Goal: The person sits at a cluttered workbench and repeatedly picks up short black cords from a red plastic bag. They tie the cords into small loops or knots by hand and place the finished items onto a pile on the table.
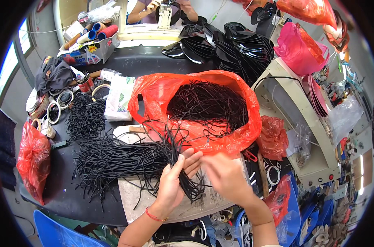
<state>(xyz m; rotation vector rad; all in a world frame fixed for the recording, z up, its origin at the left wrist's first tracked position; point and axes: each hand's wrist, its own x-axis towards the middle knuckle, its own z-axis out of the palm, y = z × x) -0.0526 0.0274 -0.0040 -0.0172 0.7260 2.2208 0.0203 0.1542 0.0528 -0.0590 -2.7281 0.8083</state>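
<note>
A thick bundle of thin black cords (117, 160) lies across the table, its right end loose and fanned out. My left hand (172, 181), with a red string round the wrist, is at that end. Its thumb and fingers are apart and stretched out, and cords run right behind and beside them. My right hand (230, 177) is just to the right, near the left fingertips; motion smears its fingers, so its grip is hidden. Beyond both hands, a red plastic bag (150, 99) gapes open with a tangled mass of dark cords (207, 105) inside.
A pale board (129, 193) lies under the bundle. A smaller cord pile (86, 117), a white packet (119, 99) and a tied red bag (32, 158) are on the left. Shiny black sheets (240, 45) are stacked behind. A cream machine (298, 123) borders the right; another person's hand (154, 5) shows at the back.
</note>
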